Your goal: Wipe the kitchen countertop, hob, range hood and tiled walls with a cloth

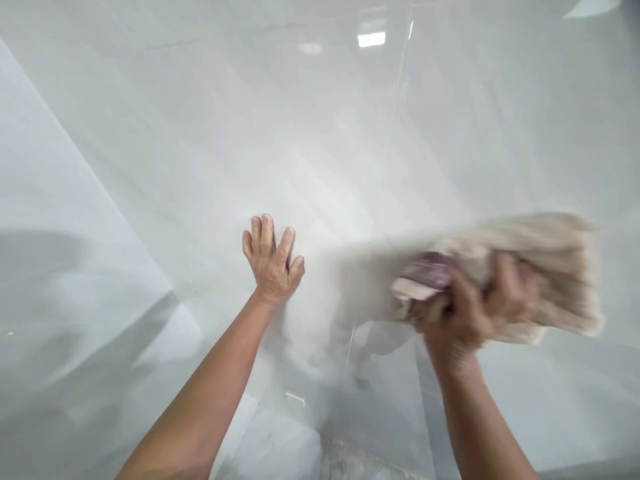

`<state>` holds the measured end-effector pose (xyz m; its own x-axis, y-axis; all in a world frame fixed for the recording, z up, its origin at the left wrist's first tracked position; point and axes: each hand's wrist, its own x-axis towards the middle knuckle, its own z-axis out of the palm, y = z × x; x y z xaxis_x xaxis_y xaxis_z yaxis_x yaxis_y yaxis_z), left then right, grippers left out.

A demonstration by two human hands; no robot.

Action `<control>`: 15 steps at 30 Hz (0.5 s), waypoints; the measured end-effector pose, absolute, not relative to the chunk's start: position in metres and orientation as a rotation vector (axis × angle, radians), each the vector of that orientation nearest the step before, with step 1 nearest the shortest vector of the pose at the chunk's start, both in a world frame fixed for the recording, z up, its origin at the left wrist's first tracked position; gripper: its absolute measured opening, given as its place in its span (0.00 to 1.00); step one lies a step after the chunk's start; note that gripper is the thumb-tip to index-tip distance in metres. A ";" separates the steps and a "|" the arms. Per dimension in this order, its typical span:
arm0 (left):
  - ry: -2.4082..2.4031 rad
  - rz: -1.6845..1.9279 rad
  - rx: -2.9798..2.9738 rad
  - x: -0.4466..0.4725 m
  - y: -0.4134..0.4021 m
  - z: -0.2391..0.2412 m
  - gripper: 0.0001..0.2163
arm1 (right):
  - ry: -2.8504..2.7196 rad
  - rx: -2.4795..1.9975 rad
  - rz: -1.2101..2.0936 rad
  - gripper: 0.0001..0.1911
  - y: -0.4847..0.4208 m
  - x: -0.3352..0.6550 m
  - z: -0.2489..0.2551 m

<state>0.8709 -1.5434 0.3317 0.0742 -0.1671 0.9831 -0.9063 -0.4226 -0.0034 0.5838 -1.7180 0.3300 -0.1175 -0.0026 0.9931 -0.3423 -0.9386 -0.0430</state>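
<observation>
My left hand (273, 267) rests flat with its fingers spread on a glossy, pale grey tiled wall (300, 147). Off to the right, my right hand (480, 307) grips a bunched beige cloth (560, 273) against or close to the same wall. A purplish patch shows at the cloth's left end. Both the cloth and the right hand are smeared by motion, and the folds hide part of the fingers.
An adjoining pale wall (60, 200) meets the tiled one at a slanting corner on the left. Lower down, a strip of floor (360, 460) shows between my arms. Lights reflect in the shiny tiles, and thin joint lines run across them.
</observation>
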 end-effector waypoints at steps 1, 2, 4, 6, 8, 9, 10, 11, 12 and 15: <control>-1.071 1.372 1.707 0.871 -1.543 0.331 0.33 | -0.346 2.052 2.044 0.16 -1.710 0.596 0.317; -1.064 1.337 1.733 0.871 -1.543 0.330 0.33 | -0.277 2.216 1.900 0.18 -1.703 0.608 0.296; -1.055 1.289 1.761 0.871 -1.543 0.329 0.34 | -0.022 2.556 1.544 0.25 -1.691 0.626 0.235; -1.054 1.285 1.750 0.872 -1.544 0.329 0.35 | 0.382 2.746 1.274 0.29 -1.685 0.631 0.169; -1.055 1.300 1.736 0.872 -1.546 0.331 0.35 | 0.577 2.933 1.087 0.27 -1.681 0.625 0.115; -1.056 1.304 1.733 0.871 -1.547 0.334 0.35 | 0.617 2.992 1.022 0.24 -1.678 0.619 0.096; -1.062 1.305 1.729 0.869 -1.547 0.336 0.35 | 0.646 3.051 0.969 0.21 -1.676 0.612 0.082; -1.071 1.299 1.722 0.866 -1.547 0.338 0.35 | 0.642 3.126 0.945 0.18 -1.672 0.605 0.072; -1.082 1.278 1.717 0.861 -1.545 0.339 0.33 | 0.596 3.238 0.965 0.16 -1.668 0.598 0.067; -1.060 1.101 1.690 0.828 -1.532 0.320 0.29 | 0.289 3.721 1.170 0.14 -1.653 0.578 0.066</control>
